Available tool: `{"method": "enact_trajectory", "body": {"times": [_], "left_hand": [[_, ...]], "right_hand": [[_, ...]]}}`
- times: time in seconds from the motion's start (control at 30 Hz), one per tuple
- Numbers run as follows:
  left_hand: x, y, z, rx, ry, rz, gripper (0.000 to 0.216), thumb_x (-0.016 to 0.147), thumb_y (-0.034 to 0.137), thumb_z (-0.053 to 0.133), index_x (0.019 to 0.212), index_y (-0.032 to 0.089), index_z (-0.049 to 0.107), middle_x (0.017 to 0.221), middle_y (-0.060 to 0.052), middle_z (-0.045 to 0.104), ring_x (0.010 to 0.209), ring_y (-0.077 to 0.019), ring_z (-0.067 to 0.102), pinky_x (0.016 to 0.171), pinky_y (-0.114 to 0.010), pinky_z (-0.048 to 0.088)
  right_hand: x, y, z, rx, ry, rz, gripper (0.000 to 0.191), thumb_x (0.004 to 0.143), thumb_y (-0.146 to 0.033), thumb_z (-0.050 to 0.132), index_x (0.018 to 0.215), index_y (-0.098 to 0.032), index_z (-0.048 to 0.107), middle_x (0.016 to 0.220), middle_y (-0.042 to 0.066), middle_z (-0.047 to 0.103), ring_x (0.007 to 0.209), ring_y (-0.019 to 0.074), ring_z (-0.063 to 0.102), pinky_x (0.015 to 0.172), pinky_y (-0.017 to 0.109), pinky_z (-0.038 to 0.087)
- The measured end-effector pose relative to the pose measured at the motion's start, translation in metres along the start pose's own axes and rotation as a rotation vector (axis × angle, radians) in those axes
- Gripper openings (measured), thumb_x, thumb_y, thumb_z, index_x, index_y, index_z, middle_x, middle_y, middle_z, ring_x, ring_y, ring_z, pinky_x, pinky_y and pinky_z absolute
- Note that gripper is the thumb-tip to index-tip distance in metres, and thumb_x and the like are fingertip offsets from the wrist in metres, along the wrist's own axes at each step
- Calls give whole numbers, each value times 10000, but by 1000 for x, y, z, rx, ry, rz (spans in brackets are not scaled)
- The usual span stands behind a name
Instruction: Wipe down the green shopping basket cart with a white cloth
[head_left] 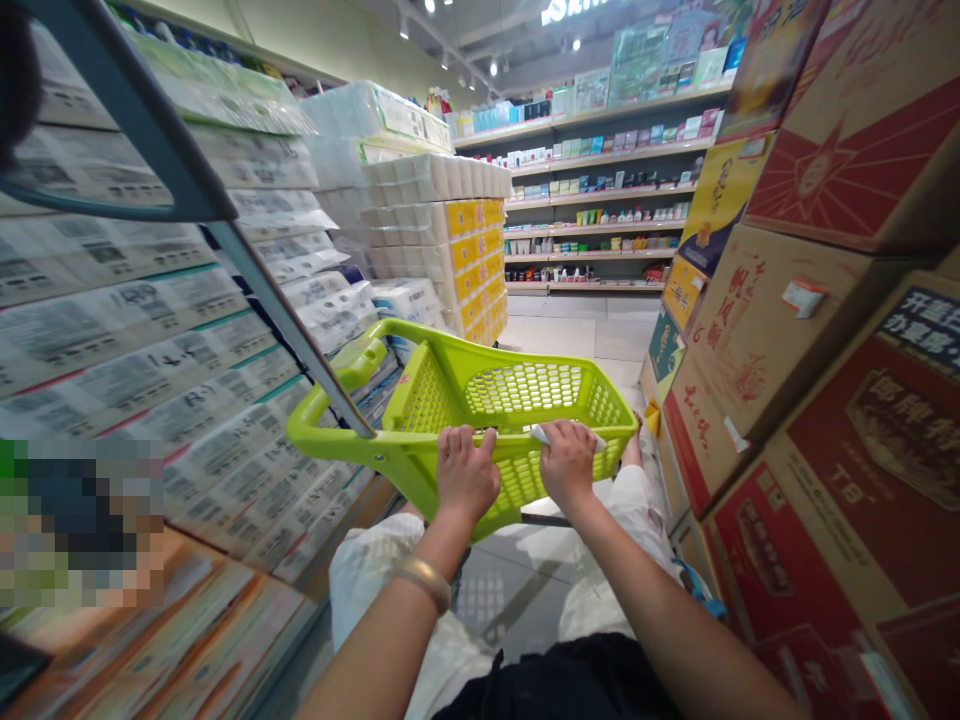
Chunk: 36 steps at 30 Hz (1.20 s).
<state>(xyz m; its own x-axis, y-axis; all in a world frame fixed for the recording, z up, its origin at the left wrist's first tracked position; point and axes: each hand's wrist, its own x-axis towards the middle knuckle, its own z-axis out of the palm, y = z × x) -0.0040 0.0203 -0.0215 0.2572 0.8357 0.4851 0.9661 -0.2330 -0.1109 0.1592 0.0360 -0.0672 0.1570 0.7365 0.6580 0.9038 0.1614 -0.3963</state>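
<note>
A lime-green rolling shopping basket with perforated sides stands in front of my legs, its near side toward me. My left hand is closed over its near rim, fingers hooked to the inside. Farther right on the same rim, my right hand is also closed. Something white and thin, like folded paper, pokes out from under my right fingers. The basket's grey pull handle rises steeply to the upper left. Only part of the basket's inside shows, and its floor is mostly hidden.
Stacks of wrapped tissue packs line the left, with yellow-ended paper rolls beyond. Printed cartons are piled close on the right. Stocked shelves stand at the far end, past the tiled floor.
</note>
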Motion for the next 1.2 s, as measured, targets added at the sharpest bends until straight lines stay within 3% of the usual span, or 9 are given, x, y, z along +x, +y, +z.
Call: {"method": "enact_trajectory", "body": {"times": [0.13,0.27,0.43,0.57,0.63,0.77,0.9,1.07,1.2], "left_hand": [[-1,-1,-5,7,-8,13,425,739,242,581,1164,250,590,1063,-109,533,1085,-298,454,1064,-472,255],[-2,-5,-7,4,-20,29,450,747,233,567,1196,262,573,1088,-108,546,1097,-299,459,1050,-472,272],[-4,-1,-7,-20,4,12,428,737,228,574,1164,242,591,1083,-106,551,1106,-293,468,1077,-472,268],[-6,19,-8,-17,53,-21,481,732,226,577,1209,169,552,1187,-138,530,1208,-310,420,1123,-490,209],[-5,31,-7,-49,54,64,575,728,213,569,1293,157,479,1251,-141,512,1255,-300,388,1128,-487,196],[-2,44,-1,-112,-47,148,538,728,235,576,1250,135,487,1115,-120,571,1125,-275,472,1086,-457,251],[-2,38,1,-113,-108,153,384,744,222,566,1123,182,526,1031,-88,574,1023,-258,488,994,-416,320],[-5,33,-1,-116,-101,142,399,721,213,580,1114,180,516,1019,-79,565,1008,-258,468,986,-404,304],[-8,33,0,-106,-94,102,399,719,219,587,1110,191,518,1002,-81,561,1007,-267,459,975,-414,302]], "right_hand": [[0,-22,6,34,-51,-105,309,795,-136,521,1041,-266,657,908,46,623,916,224,464,901,341,275],[2,-1,-5,27,-97,-162,286,813,-124,511,1011,-263,663,929,33,631,911,201,486,885,316,282],[2,32,-15,-13,-43,-70,227,818,-126,512,926,-249,669,902,28,638,912,203,488,891,323,278],[-2,26,-11,-21,24,8,227,811,-112,505,915,-236,665,912,38,641,932,217,475,919,340,270],[-5,18,-10,-12,36,23,229,815,-112,503,930,-231,662,925,42,643,940,220,473,928,348,265],[-9,13,-14,31,-13,-35,247,819,-117,509,979,-233,657,974,44,651,977,219,484,937,347,259],[-3,39,-27,111,-127,-178,271,824,-111,498,991,-250,660,967,20,658,956,191,515,892,305,295],[3,78,-34,82,-42,12,269,790,-72,451,906,-203,656,913,39,651,896,194,525,858,308,324],[-5,60,-24,30,47,98,264,769,-71,457,890,-200,652,919,53,637,928,220,497,889,338,316]]}}
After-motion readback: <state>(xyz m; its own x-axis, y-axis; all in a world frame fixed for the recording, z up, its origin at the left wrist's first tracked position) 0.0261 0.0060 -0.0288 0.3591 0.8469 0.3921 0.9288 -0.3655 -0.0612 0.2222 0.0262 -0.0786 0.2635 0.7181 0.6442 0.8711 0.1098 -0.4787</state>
